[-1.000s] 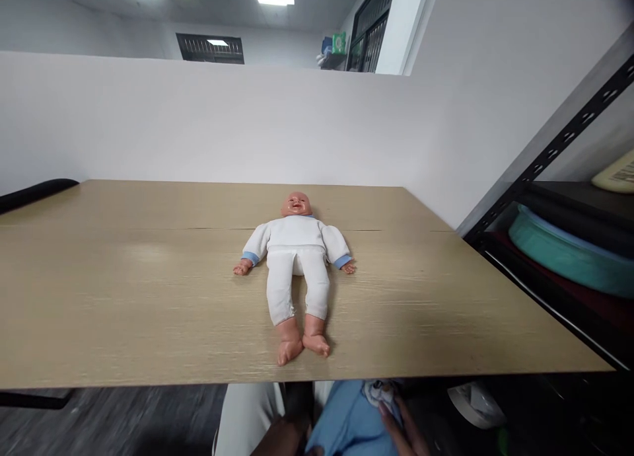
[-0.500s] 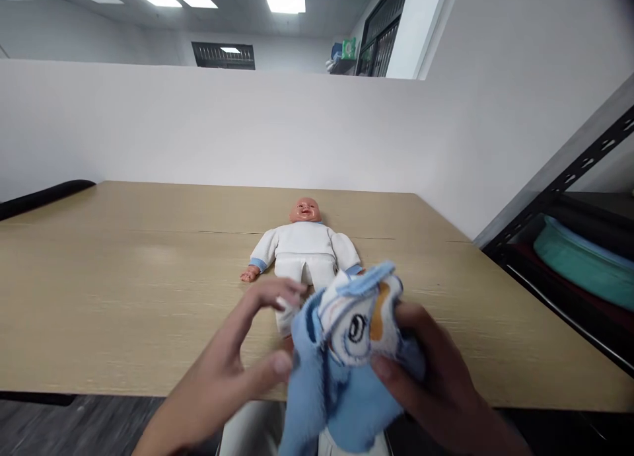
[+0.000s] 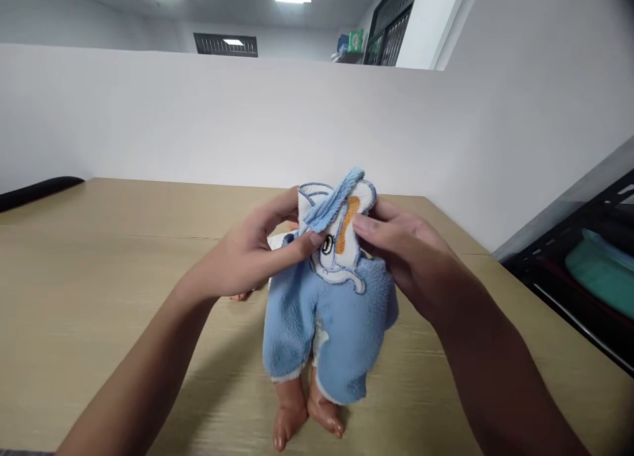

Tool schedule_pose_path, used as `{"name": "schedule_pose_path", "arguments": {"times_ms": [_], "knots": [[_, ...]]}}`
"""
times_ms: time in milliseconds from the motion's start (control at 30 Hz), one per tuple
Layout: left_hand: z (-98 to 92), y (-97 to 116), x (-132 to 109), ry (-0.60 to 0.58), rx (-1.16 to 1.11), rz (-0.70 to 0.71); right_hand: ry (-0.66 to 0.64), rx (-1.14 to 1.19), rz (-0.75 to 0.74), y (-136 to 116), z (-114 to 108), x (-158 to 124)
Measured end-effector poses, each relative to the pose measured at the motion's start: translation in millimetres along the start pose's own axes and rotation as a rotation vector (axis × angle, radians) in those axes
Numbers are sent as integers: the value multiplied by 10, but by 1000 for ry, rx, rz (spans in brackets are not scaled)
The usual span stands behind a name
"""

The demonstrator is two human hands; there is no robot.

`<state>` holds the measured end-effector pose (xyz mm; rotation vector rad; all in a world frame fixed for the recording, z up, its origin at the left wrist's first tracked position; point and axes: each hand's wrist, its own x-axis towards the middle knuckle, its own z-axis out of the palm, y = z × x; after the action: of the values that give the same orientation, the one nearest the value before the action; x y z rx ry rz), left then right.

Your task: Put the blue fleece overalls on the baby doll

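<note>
Blue fleece doll overalls (image 3: 351, 324), with an embroidered elephant on the white bib and a blue strap across it, are spread out between my hands. My left hand (image 3: 257, 251) pinches the left side of the bib, thumb in front. On the bib's right edge, by the orange patch, my right hand (image 3: 403, 244) grips with thumb and fingers. Behind the overalls lies a baby doll (image 3: 287, 410); its two bare feet show below the trouser legs and one hand peeks out under my left wrist. The doll's head and most of its white top are hidden. Whether its legs are inside the overalls I cannot tell.
The doll lies on a wide wooden table (image 3: 123, 277) that runs back to a white partition wall (image 3: 222, 119). At the right stands a black metal rack (image 3: 559, 271) with a green item (image 3: 599, 271) on it. A black curved edge (image 3: 39, 191) borders the far left.
The overalls have moved forward from near my lap to over the doll, now hanging unfolded. My left hand, loose before, has closed on the bib.
</note>
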<state>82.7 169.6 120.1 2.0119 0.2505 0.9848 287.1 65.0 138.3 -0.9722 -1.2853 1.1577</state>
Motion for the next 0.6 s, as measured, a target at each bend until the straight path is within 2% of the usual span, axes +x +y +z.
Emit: {"name": "schedule_pose_path", "arguments": {"times_ms": [133,267,500,600], "knots": [[-23,-115,123,47,-82,-23,21,-23,-27,12,-105,220],[-5,-221,180,124,-142,-65,50,11,-16,134,-221,318],[34,-249,225,63,-57,-118,-8,73,69,256,-245,416],[48,-237,237,94,-1,-130,6,52,59,251,-248,435]]}}
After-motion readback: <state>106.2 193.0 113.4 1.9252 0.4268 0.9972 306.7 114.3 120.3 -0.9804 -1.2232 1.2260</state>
